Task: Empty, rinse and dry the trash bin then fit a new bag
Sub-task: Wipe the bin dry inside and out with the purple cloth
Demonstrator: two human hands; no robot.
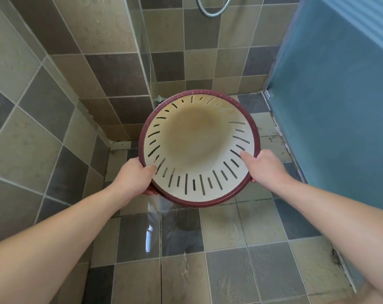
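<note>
Checkered tiles in grey, tan and brown are covering the floor (pixel 225 266) and running up the walls (pixel 54 69) of a shower space. The floor tiles are glistening wet in places, with a bright reflection lying near the middle. A blue frosted panel (pixel 331 106) is standing along the right side, meeting the floor at a grimy seam. A clear glass partition (pixel 142 62) is rising upright from the floor toward the back, its edge catching light. At the top, a loop of metal shower hose (pixel 212 9) is hanging against the rear wall.

The trash bin (pixel 199 148) is being held in the air above the floor, near the middle of the view, with its open mouth tipped toward the camera. It is cream-coloured with a dark red rim, slots are ringing its upper wall, and its inside bottom is looking brownish and stained.

The left hand (pixel 133 176) is gripping the rim at the lower left, thumb lying inside the bin and fingers curling underneath. The right hand (pixel 263 167) is gripping the rim at the lower right, thumb pressing on the inner wall and fingers wrapping behind. Both forearms are reaching in bare from the bottom corners.
</note>
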